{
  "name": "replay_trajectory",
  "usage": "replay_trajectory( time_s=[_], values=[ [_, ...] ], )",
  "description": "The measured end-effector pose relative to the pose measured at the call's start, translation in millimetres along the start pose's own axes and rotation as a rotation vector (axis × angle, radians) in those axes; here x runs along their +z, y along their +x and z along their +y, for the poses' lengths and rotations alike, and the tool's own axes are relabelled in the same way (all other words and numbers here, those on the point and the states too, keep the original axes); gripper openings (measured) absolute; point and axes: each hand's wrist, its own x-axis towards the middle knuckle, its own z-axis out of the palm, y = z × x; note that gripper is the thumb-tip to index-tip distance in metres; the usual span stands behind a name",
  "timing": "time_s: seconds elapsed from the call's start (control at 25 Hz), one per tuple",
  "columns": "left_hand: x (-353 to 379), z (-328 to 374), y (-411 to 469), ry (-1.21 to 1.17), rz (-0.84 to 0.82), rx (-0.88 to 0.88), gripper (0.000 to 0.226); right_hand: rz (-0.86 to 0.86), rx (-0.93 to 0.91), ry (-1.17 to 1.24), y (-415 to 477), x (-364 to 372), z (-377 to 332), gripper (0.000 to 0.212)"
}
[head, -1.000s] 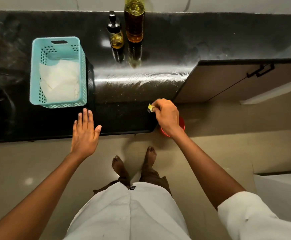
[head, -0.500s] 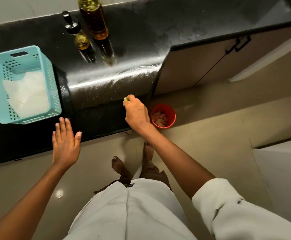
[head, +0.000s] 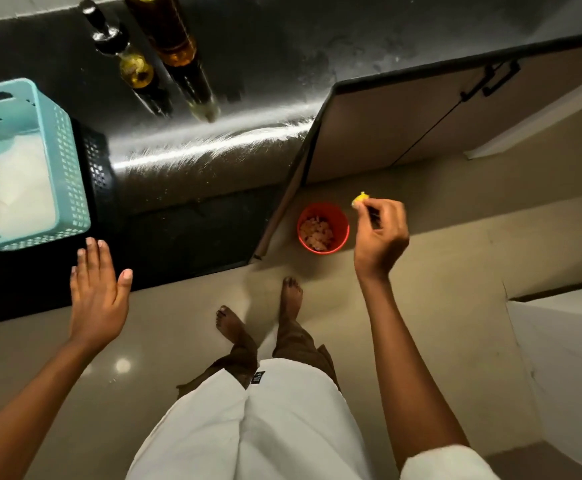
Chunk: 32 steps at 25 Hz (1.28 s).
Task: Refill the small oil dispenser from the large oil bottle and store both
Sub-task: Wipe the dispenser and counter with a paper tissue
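The large oil bottle (head: 171, 29) stands at the back of the black counter (head: 265, 53), cut off by the top edge. Left of it stands the small oil dispenser (head: 133, 69) with a black pump top and yellow oil at the bottom. My right hand (head: 379, 233) is out over the floor, right of a red bin (head: 341, 223), and pinches a small yellow piece (head: 360, 199) between thumb and fingertips. My left hand (head: 97, 292) hovers flat with fingers straight over the counter's front edge, holding nothing.
A teal perforated basket (head: 64, 140) with white paper inside sits on the counter at left. The red bin on the floor holds scraps. Cabinet doors (head: 403, 123) with black handles lie right of the counter. My bare feet (head: 258, 317) stand on the beige floor.
My right hand has swung from the counter's front edge rightward past the red bin, still pinching the yellow piece. The view has shifted, so the bottles and basket sit further left.
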Motion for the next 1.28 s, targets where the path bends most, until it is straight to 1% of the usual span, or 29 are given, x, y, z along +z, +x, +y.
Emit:
replay_trajectory(
  time_s=[0.04,0.08,0.12,0.2,0.24,0.28,0.32,0.36,0.44,0.48,0.56,0.64,0.72,0.76,0.84,0.88,0.96,1.04,1.12,1.2,1.28],
  values=[
    [-1,1,0,0.003,-0.004,0.002,0.075,-0.031,0.057,-0.042,-1,12,23,0.008],
    [0,1,-2,0.011,-0.007,0.0,0.074,-0.109,0.119,-0.091,-5,24,47,0.008],
    [1,1,-4,0.021,-0.005,-0.001,0.074,-0.223,0.214,-0.138,-10,35,71,0.013],
    [1,0,-4,0.03,0.0,0.002,0.074,-0.488,0.482,-0.189,-18,44,110,0.031],
    [1,1,-2,0.028,-0.005,0.006,0.074,-0.557,0.595,-0.204,-20,42,124,0.035],
    [0,1,-1,0.029,-0.009,0.009,0.074,-0.581,0.663,-0.218,-19,38,127,0.033],
    [1,1,-1,0.03,-0.009,0.012,0.074,-0.564,0.687,-0.232,-17,33,125,0.028],
    [3,0,0,0.026,-0.007,0.009,0.074,-0.526,0.673,-0.231,-14,28,116,0.022],
    [7,-1,0,0.024,0.004,-0.003,0.075,-0.454,0.582,-0.159,-10,28,76,0.012],
    [8,-2,0,0.03,0.014,-0.01,0.075,-0.434,0.52,-0.083,-10,31,46,0.009],
    [10,-3,1,0.045,0.029,-0.001,0.075,-0.46,0.375,0.085,-17,42,-30,0.006],
    [10,0,3,0.047,0.04,0.006,0.077,-0.551,0.158,0.267,-32,60,-120,0.006],
    [9,2,4,0.036,0.042,-0.001,0.078,-0.706,-0.049,0.437,-52,86,-212,0.007],
    [9,2,2,0.04,0.054,0.0,0.078,-0.78,-0.148,0.492,-62,105,-251,0.008],
    [13,-1,0,0.06,0.105,0.008,0.076,-0.896,-0.341,0.515,-82,151,-313,0.011],
    [14,1,1,0.056,0.112,0.014,0.075,-0.951,-0.399,0.49,-88,177,-333,0.01],
    [15,3,0,0.029,0.123,0.018,0.074,-1.081,-0.454,0.377,-99,228,-362,0.009],
    [16,4,-2,0.018,0.15,0.014,0.073,-1.171,-0.543,0.178,-111,275,-380,0.018],
    [15,2,-1,-0.001,0.147,0.013,0.074,-1.232,-0.706,-0.035,-121,316,-389,0.031],
    [14,1,-1,-0.008,0.157,0.02,0.074,-1.313,-0.878,-0.2,-127,346,-391,0.041],
    [15,2,-2,-0.008,0.164,0.026,0.074,-1.392,-0.997,-0.308,-132,365,-390,0.044]
  ],
)
